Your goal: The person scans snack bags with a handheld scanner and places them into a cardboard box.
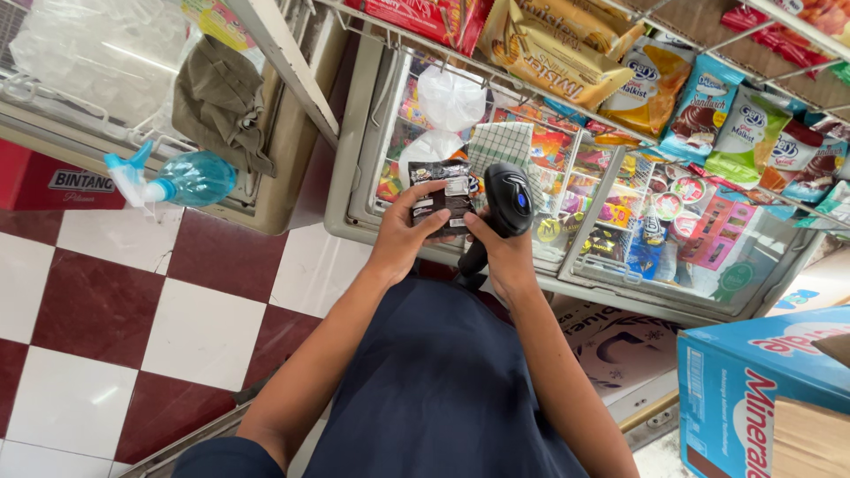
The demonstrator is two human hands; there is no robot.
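We see the left hand (409,228) pinching a small dark snack packet (440,196) between thumb and fingers, held up just in front of the glass-topped chest freezer (567,270). Our right hand (501,250) is wrapped tight around the handle of a black barcode scanner (506,202), its head touching the packet's right edge. Left of the freezer, a blue spray bottle (181,178) lies by a second freezer. A blue cardboard box (753,389) sits right of the freezer.

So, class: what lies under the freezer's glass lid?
Under the glass lid of the chest freezer lie colourful wrapped ice creams. White plastic bags and the left hand's dark packet cover the left part.
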